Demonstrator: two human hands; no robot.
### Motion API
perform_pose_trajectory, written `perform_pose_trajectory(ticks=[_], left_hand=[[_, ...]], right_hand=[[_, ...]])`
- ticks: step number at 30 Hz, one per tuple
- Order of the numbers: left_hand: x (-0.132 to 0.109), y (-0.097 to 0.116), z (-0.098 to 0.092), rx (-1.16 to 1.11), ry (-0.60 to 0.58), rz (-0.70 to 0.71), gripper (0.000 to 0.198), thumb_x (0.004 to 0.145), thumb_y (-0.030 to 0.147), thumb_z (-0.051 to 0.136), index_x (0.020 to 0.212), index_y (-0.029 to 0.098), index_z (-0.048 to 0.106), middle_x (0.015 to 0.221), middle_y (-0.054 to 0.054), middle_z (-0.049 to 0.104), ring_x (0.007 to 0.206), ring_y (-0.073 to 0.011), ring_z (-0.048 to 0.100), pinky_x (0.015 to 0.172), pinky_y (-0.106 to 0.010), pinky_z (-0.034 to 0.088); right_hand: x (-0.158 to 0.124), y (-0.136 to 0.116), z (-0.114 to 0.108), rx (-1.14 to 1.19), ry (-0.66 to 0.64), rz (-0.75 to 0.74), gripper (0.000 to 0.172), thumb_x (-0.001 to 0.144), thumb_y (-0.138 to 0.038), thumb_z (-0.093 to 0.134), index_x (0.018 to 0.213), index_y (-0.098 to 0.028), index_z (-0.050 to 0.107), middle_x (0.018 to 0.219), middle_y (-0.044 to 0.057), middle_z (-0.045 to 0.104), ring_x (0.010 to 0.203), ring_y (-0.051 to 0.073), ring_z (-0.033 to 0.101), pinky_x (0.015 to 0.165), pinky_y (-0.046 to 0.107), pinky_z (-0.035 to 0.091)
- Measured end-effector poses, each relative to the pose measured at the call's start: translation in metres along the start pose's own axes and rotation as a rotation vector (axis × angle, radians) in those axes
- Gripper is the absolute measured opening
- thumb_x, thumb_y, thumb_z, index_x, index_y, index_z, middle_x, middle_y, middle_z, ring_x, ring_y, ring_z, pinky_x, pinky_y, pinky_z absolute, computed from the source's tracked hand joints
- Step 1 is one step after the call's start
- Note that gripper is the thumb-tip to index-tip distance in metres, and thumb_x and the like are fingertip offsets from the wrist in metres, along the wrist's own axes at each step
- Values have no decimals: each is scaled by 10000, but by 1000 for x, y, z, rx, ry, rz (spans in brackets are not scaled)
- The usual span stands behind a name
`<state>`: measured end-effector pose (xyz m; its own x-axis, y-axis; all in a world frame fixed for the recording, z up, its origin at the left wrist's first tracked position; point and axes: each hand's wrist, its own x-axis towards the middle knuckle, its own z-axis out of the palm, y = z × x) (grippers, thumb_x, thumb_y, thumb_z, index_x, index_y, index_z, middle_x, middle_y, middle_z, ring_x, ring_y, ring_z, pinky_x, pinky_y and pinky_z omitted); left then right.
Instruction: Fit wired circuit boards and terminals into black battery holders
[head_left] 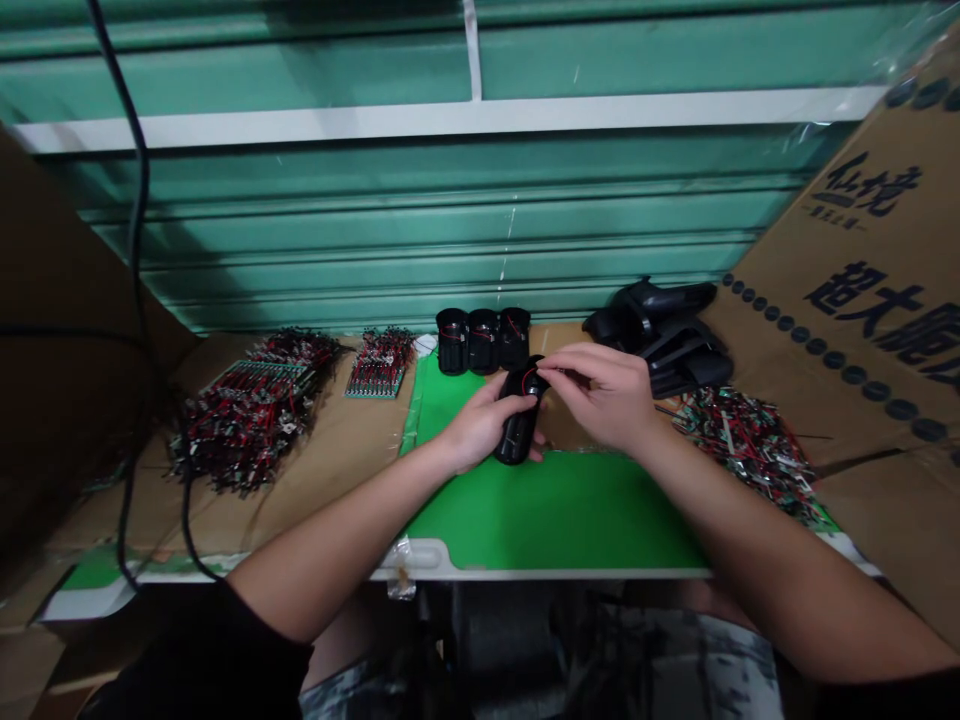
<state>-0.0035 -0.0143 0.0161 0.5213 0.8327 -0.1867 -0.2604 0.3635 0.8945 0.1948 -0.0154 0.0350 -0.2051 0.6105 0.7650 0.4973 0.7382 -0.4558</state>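
My left hand (480,425) is wrapped around a black cylindrical housing (519,425), holding it tilted above the green mat (555,510). A thin red wire (531,378) shows at the housing's open upper end. My right hand (604,392) pinches at that end with thumb and fingertips; what it pinches is too small to name for sure. Three similar black housings (484,340) stand upright in a row just behind my hands.
Piles of small red-wired circuit boards lie at the left (247,420), the back left (381,362) and the right (750,445). A heap of black plastic parts (664,325) sits at the back right. A cardboard box (862,290) stands on the right. A black cable (135,300) hangs at left.
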Motion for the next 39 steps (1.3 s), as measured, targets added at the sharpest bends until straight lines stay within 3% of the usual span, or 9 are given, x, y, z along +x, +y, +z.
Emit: perform_pose_trajectory(ticks=[9, 15, 24, 27, 30, 34, 36, 39], left_hand=[[1, -3, -2, 12, -42, -23, 551, 885, 360, 763, 1359, 208, 526, 893, -52, 700, 632, -251, 759, 547, -390, 661], [3, -6, -5, -11, -60, -21, 487, 915, 393, 710, 1323, 191, 536, 913, -54, 699, 626, -258, 759, 536, -424, 668], [3, -2, -4, 13, 71, -5, 408, 857, 395, 746, 1171, 173, 610, 754, -29, 678, 597, -237, 723, 516, -390, 650], [5, -2, -4, 7, 125, 16, 441, 828, 405, 765, 1177, 169, 633, 758, -38, 707, 582, -223, 703, 518, -365, 628], [8, -1, -4, 10, 182, 73, 419, 795, 364, 773, 1146, 154, 679, 778, -45, 734, 626, -214, 711, 583, -340, 620], [9, -1, -4, -6, 213, 75, 389, 820, 353, 746, 1156, 170, 674, 769, -49, 749, 642, -243, 728, 629, -380, 622], [8, -1, -4, -35, 215, 42, 413, 831, 356, 750, 1197, 190, 654, 783, -49, 756, 650, -259, 737, 649, -419, 632], [8, -2, -4, -82, 201, 87, 434, 798, 315, 798, 1189, 172, 676, 914, -79, 781, 807, -254, 768, 757, -390, 636]], right_hand=[[-1, -1, 1, -16, -3, -7, 119, 1033, -240, 697, 1001, -210, 808, 886, 60, 793, 660, 168, 663, 614, 317, 538], [-3, 4, 6, -135, 7, -109, 136, 1039, -223, 670, 1022, -204, 804, 950, 86, 750, 774, 199, 695, 675, 332, 559], [-6, 8, 5, -303, -131, -196, 145, 1057, -239, 636, 1090, -195, 770, 1013, 108, 736, 923, 264, 670, 824, 413, 569], [-6, 4, 5, -308, -243, -165, 247, 1063, -310, 607, 1204, -169, 752, 1117, 156, 678, 997, 306, 612, 855, 474, 568], [-8, 0, 6, -285, -302, -99, 391, 1046, -433, 631, 1293, -143, 716, 1278, 212, 586, 1183, 382, 558, 992, 591, 549], [-15, -1, 11, -181, -414, 6, 972, 803, -757, 832, 1520, -162, 558, 1528, 250, 417, 1405, 476, 474, 1161, 694, 469], [-18, 0, 13, -115, -463, 61, 1163, 686, -782, 907, 1592, -200, 469, 1567, 233, 390, 1420, 465, 502, 1183, 670, 482], [-18, 3, 14, -76, -457, 93, 1105, 697, -682, 946, 1572, -200, 476, 1571, 224, 392, 1427, 437, 528, 1209, 623, 491]])
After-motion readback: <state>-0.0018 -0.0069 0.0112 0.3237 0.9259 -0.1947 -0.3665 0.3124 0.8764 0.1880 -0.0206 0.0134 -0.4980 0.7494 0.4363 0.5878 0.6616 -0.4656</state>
